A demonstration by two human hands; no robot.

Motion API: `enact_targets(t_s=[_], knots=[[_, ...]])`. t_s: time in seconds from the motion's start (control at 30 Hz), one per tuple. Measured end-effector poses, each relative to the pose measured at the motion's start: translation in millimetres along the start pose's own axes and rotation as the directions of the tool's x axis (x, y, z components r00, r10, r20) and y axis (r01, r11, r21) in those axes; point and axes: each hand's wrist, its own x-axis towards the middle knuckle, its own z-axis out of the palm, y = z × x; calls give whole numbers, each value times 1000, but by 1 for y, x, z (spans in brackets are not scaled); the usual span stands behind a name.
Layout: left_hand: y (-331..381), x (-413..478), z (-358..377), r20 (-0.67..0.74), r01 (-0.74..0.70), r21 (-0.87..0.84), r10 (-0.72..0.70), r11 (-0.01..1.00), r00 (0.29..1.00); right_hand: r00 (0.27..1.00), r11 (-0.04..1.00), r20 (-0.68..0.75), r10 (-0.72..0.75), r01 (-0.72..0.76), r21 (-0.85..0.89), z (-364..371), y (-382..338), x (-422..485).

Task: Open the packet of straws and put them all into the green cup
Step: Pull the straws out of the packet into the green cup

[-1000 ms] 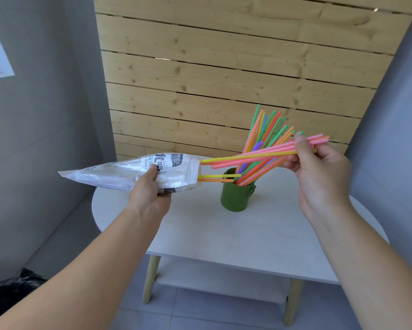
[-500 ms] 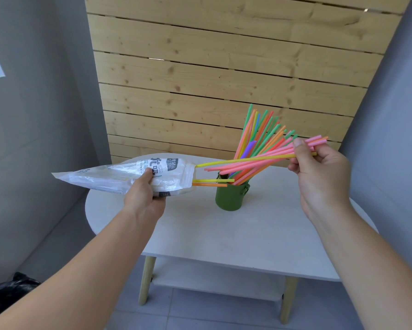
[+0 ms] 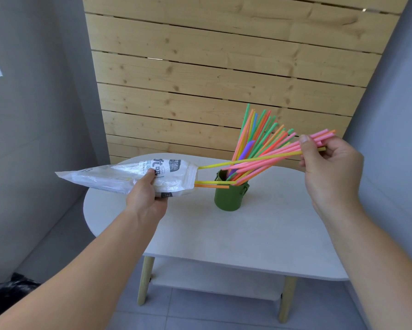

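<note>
Tabletop (image 3: 259,229), white and rounded, carried the green cup (image 3: 227,198) near its middle, with a fan of coloured straws (image 3: 252,129) already standing in it and leaning toward the right. The packet (image 3: 109,178), thin crinkly clear plastic, was held level above the table's left end, its open mouth pointing at the cup. It looked limp and almost weightless, so a grip at mid-length, where the left hand (image 3: 146,202) had it, seemed right; the thumb lay curled over the printed top and the fingers were wrapped underneath.

The right hand (image 3: 333,170) was raised to the right of the cup, its thumb and curled fingers pinching a bundle of mostly pink straws (image 3: 267,160) near their far ends. The bundle crossed in front of the standing straws, and one long yellow straw in it reached back to the packet's mouth. Straws like these judge as light, smooth and springy, apt to splay or slide out of a loose pinch, so holding them close together near one end suited them.

Two last straws (image 3: 212,184), yellow and orange, stuck out of the packet's mouth just beside the cup's rim.
</note>
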Motion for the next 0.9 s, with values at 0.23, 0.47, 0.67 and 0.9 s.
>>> enact_targets(t_s=[0.23,0.47,0.67,0.9], knots=[[-6,-4,2,14,13,38,-14,999,1000,996,999,80,-28,31,-34,7,1,-6],[-5,0,0,15,5,62,-6,998,1000,995,993,100,-29,40,-113,12,1,-3],[-2,5,-8,-16,12,31,-11,999,1000,991,987,131,25,-3,-162,23,11,-8],[1,11,-14,-56,14,2,-14,1000,998,984,983,127,128,-108,-148,38,22,-12]])
